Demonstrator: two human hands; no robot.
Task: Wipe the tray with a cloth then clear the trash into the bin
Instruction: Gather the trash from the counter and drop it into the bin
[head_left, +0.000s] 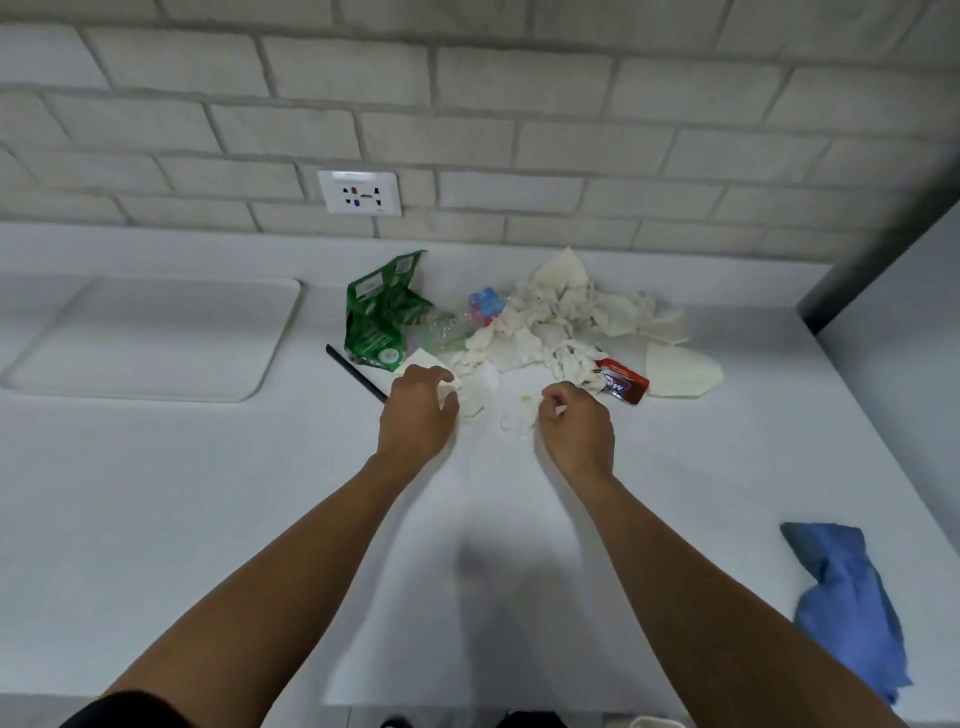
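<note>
A heap of trash lies on the white counter near the wall: crumpled white tissues (566, 322), a green packet (376, 317), a clear plastic bottle (447, 327) with a blue-and-red label, a red wrapper (623, 382) and a black straw (356, 373). My left hand (418, 410) grips a piece of white tissue at the heap's near left edge. My right hand (576, 423), fingers curled, pinches a small white scrap beside more tissue bits (517, 415). The white tray (156, 338) sits bare at the left. A blue cloth (847, 603) lies crumpled at the right front.
A brick wall with a white socket (360, 193) backs the counter. A grey panel (883, 244) bounds the counter at the right. The counter's front edge runs along the bottom; no bin is in view.
</note>
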